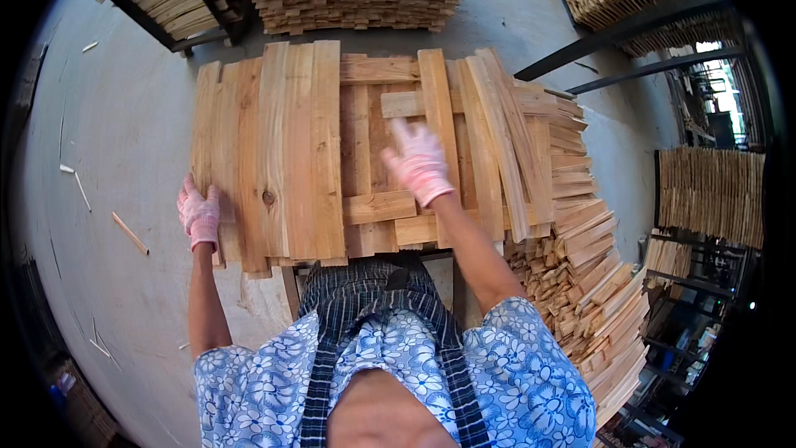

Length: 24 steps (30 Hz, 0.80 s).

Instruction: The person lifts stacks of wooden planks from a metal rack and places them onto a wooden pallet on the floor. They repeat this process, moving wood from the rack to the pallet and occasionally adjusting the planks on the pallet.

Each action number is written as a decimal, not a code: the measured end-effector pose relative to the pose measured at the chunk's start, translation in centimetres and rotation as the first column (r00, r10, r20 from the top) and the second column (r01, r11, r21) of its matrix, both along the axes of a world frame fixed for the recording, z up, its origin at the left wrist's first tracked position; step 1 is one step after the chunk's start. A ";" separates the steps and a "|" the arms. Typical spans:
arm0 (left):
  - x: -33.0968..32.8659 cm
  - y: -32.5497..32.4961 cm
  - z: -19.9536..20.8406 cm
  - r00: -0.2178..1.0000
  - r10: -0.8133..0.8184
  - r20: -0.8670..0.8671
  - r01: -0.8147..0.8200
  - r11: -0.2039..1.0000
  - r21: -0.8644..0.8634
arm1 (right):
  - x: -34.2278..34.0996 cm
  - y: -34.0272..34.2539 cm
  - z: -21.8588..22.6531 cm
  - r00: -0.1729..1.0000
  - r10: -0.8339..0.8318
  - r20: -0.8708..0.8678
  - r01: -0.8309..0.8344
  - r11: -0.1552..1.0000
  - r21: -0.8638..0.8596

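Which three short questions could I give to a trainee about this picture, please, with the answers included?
1. True or false: the right hand is gloved.
2. Where is the left hand? (a) on the floor, (b) at the left edge of the wooden boards, (c) on the apron.
3. Fill in: the blue shirt is printed with ____.

Key: 1. true; 2. b; 3. flowers.

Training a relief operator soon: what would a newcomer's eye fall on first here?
Probably the broad layer of light-brown wooden planks across the centre. Next, the pink-gloved left hand at their left edge and the blurred pink-gloved right hand over their middle. A heap of thin, pale wooden strips spreads at lower right.
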<state>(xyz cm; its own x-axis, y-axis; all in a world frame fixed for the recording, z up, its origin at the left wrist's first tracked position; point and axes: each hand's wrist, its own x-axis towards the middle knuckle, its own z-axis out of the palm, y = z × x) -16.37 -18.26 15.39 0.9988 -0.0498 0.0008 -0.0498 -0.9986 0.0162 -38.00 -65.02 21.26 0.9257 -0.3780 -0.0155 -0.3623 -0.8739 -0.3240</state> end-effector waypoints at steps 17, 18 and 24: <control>-23.0 -49.8 2.5 0.843 -0.293 -0.452 0.058 0.883 -0.466 | -14.6 -25.3 5.3 0.882 -0.465 -0.081 0.472 0.868 0.152; -23.3 -49.4 2.8 0.851 -0.298 -0.432 0.053 0.868 -0.494 | -14.3 -25.5 4.8 0.879 -0.427 -0.211 0.457 0.881 0.121; -29.6 -50.5 5.4 0.893 -0.366 -0.262 0.124 0.761 -0.637 | -13.8 -24.3 -3.9 0.888 -0.378 -0.261 0.321 0.917 -0.236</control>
<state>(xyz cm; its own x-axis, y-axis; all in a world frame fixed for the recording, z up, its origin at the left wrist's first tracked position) -46.00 -68.75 20.78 0.8859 -0.4029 -0.2298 -0.1617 -0.7326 0.6612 -51.80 -89.37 17.37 0.6955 -0.6988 -0.1670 -0.7091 -0.7051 -0.0024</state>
